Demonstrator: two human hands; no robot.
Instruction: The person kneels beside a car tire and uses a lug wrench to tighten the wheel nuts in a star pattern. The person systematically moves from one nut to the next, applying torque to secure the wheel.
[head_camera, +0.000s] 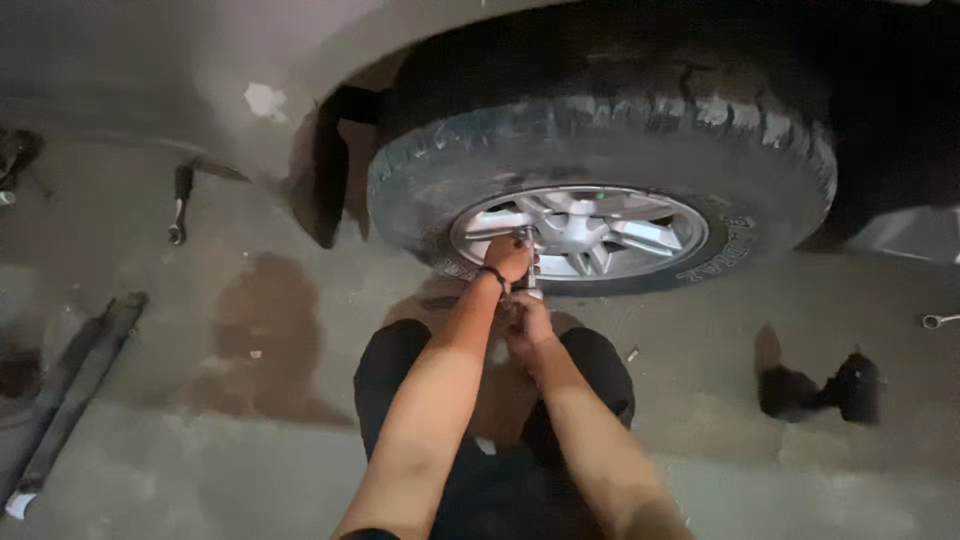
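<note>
**At the wheel, both hands on a wrench**

On the stained concrete floor (300, 460) beside a vehicle, going from the left: a long dark bar (75, 385) lies at the far left edge, and a ratchet-like tool (180, 205) lies further up, near the body panel. Both are well apart from the hands.

At the middle, the left hand (508, 258) is closed around the upper part of a metal wrench (530, 265), right at the silver alloy rim (580, 232). The right hand (527, 318) grips the same tool lower down, fingers wrapped tight. The wrench stands roughly upright against the lower left of the rim; its tip is hidden, so I cannot tell whether it sits on a nut.

Judging by this, the work is at an early or middle point: the wheel with its tyre (600, 140) is on the vehicle and rests on the ground.

Room to swing is open to the left and toward the knees; the tyre wall and wheel arch close it off above. To the right lie a dark rag-like lump (820, 390) and a small spanner (940, 320) at the edge.
</note>
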